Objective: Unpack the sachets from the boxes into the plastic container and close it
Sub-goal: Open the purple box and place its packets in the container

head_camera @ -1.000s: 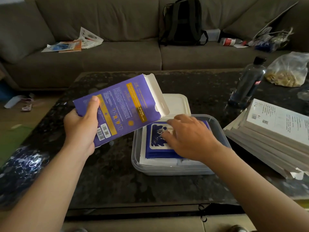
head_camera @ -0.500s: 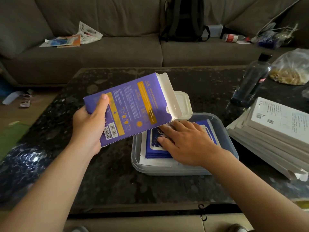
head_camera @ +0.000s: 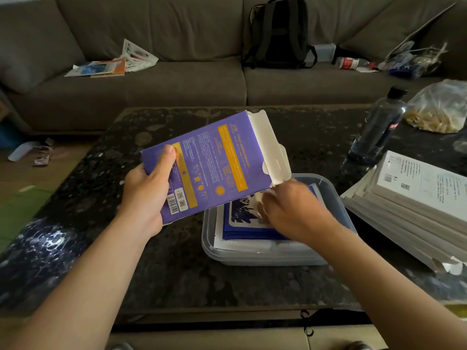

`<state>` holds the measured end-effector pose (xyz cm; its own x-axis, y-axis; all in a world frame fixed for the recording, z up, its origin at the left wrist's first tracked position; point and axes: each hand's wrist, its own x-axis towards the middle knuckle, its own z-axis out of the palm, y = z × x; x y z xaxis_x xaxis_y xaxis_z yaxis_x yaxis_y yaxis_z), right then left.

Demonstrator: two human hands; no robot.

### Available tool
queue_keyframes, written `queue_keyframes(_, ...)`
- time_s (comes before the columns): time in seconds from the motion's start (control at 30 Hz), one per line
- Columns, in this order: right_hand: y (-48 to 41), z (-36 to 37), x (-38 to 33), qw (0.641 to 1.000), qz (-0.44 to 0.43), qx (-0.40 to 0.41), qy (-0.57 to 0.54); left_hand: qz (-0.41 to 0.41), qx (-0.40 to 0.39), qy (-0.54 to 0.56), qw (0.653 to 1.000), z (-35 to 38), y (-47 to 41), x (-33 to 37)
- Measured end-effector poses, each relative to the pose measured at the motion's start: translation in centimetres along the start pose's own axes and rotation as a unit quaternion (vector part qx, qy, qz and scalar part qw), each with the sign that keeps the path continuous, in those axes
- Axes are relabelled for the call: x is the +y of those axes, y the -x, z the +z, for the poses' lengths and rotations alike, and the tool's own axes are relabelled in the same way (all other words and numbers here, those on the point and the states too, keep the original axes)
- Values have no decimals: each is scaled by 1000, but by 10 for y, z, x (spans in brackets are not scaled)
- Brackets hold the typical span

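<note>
My left hand grips the lower end of a purple box with orange print, thumb on top. The box is tilted, and its open white flap end hangs over the clear plastic container on the dark table. Blue and white sachets lie stacked flat inside the container. My right hand is blurred with motion over the sachets, just under the box's open end. Its fingers are loosely bent and I see nothing held in them.
A stack of white boxes lies at the right of the dark stone table. A dark bottle and a plastic bag stand behind it. On the sofa are a backpack and papers.
My left hand has swung the purple box right, so its open end is now over the container. My right hand has lifted from lying flat on the sachets and moves toward the box mouth.
</note>
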<state>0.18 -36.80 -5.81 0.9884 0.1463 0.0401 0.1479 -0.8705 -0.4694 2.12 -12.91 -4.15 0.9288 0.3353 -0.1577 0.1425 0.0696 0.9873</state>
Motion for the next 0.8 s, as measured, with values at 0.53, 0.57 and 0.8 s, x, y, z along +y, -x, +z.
queue_keyframes(0.53, 19, -58, 2, 811, 11, -95, -578, -17, -83, -9, 996, 7, 15, 2)
queue_keyframes(0.57, 19, -58, 2, 811, 10, -93, -577, -17, -83, -9, 996, 7, 15, 2)
queue_keyframes(0.8, 18, -66, -2, 860, 34, -60, -506, -5, -101, -12, 995, 11, 16, 6)
